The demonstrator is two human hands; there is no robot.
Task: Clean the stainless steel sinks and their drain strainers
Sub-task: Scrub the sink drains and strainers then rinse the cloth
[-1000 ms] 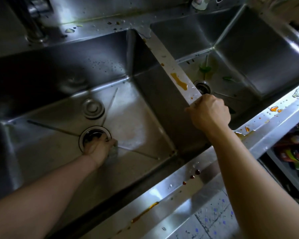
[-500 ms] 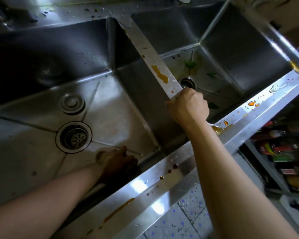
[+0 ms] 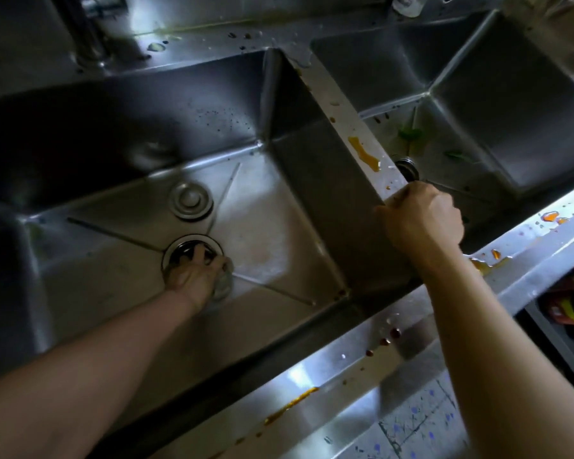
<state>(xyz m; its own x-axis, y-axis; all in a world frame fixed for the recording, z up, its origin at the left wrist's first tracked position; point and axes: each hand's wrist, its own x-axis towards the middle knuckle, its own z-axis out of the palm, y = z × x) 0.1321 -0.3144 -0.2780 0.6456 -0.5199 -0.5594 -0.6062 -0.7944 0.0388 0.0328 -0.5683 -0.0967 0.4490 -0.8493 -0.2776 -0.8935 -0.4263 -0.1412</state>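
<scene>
Left hand (image 3: pixel 193 276) back over half-hidden drain (image 3: pixel 193 251)

Two steel sinks side by side. Left sink (image 3: pixel 272 226): mostly clean floor, round drain (image 3: pixel 193 251) near centre, loose strainer lid (image 3: pixel 191 201) lying flat just behind it. Right sink (image 3: pixel 461 134): green scraps, prob. veg, around its drain (image 3: pixel 408 167).

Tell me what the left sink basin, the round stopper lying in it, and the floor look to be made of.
Left sink basin: apparently brushed stainless steel, grey with soft smeared reflections and pressed creases.
Round stopper: metal too, it seems, shinier, with ringed highlights.
Floor: probably speckled tile or terrazzo, pale with blue flecks and a dark joint line; too blurred to be sure.
</scene>
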